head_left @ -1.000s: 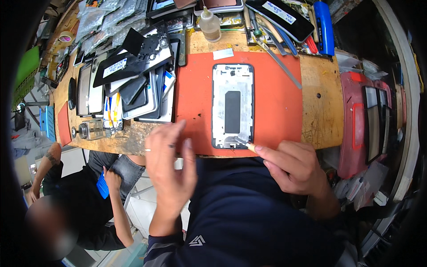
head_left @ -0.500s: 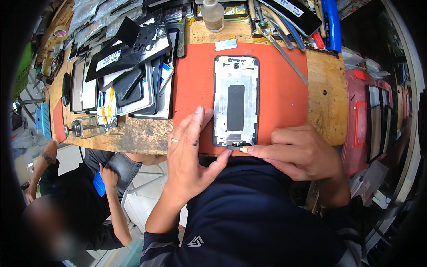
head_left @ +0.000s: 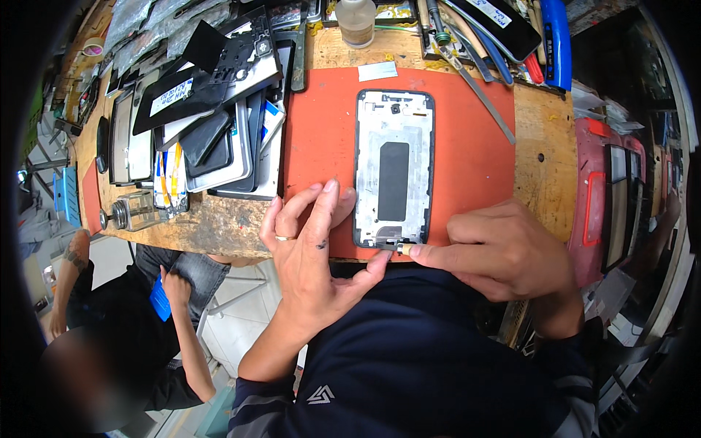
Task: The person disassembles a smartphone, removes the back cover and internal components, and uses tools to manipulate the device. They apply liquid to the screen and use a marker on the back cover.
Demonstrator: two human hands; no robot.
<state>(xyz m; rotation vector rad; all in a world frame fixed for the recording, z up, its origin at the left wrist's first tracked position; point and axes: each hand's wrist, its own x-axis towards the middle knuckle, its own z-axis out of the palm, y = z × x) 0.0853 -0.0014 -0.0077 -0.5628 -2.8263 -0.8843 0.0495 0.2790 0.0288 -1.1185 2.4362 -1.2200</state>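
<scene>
A phone frame with a silvery inner face, a dark rectangle along its middle and a black rim lies upright on the orange-red mat. My right hand pinches the pale handle of a small dark-bladed tool. Its blade rests at the frame's bottom edge. To the left of the frame is my left hand, fingers apart and holding nothing. The left index fingertip comes close to the frame's left side, while the thumb tip reaches the bottom edge beside the blade.
Stacked phone parts crowd the left of the bench. A clear bottle, a thin metal strip and several hand tools lie at the back. A glass jar stands near the bench's front left. Another person sits at lower left.
My left hand's fingers have spread and bent more, shifting slightly left of the frame. The right hand keeps the tool at the bottom edge. The whole view has shifted a little.
</scene>
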